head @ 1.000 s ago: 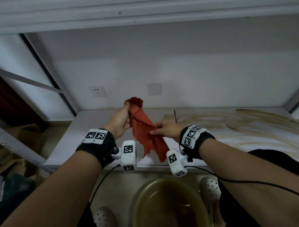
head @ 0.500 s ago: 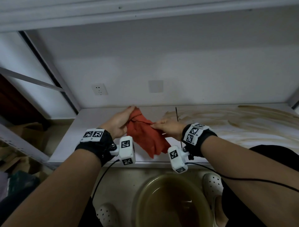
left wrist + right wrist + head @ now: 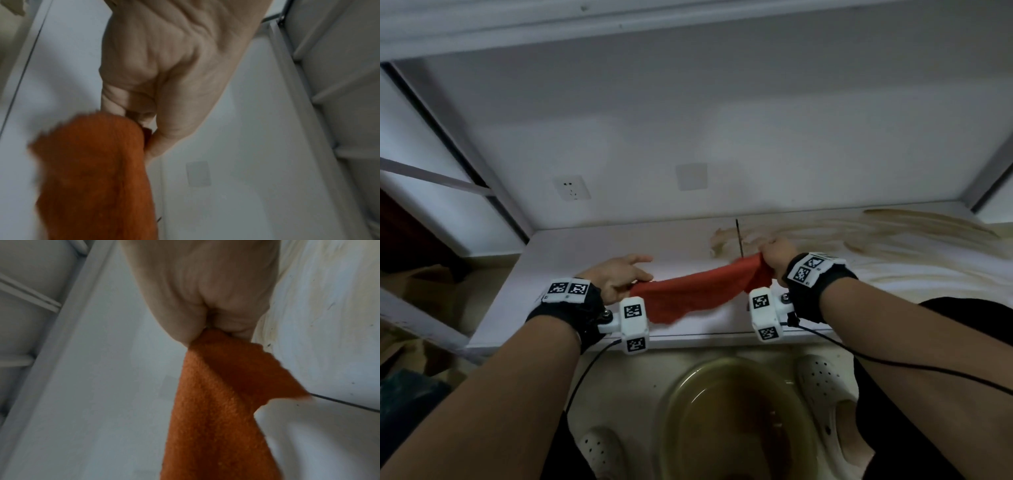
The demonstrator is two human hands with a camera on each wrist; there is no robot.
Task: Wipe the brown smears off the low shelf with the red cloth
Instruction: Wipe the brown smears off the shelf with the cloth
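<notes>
The red cloth (image 3: 695, 291) hangs stretched sideways between my two hands, just above the front of the low white shelf (image 3: 571, 253). My left hand (image 3: 619, 274) pinches its left corner (image 3: 144, 131) between thumb and fingers. At the cloth's right end my right hand (image 3: 774, 255) is closed into a fist around the bunched corner (image 3: 213, 337). The cloth (image 3: 92, 178) sags in the middle (image 3: 216, 402). Brown smears (image 3: 876, 236) streak the shelf from beside my right hand out to the far right; the left part of the shelf looks white.
A basin of murky brown water (image 3: 736, 421) stands on the floor below the shelf edge, between two white clogs (image 3: 822, 387). A dark seam (image 3: 738, 236) crosses the shelf. A wall socket (image 3: 571, 187) and a blank plate (image 3: 691, 176) sit on the back wall. Cardboard lies at the left.
My hands have moved apart and lower, the right one far to the right, pulling the bunched cloth out into a wide band over the shelf.
</notes>
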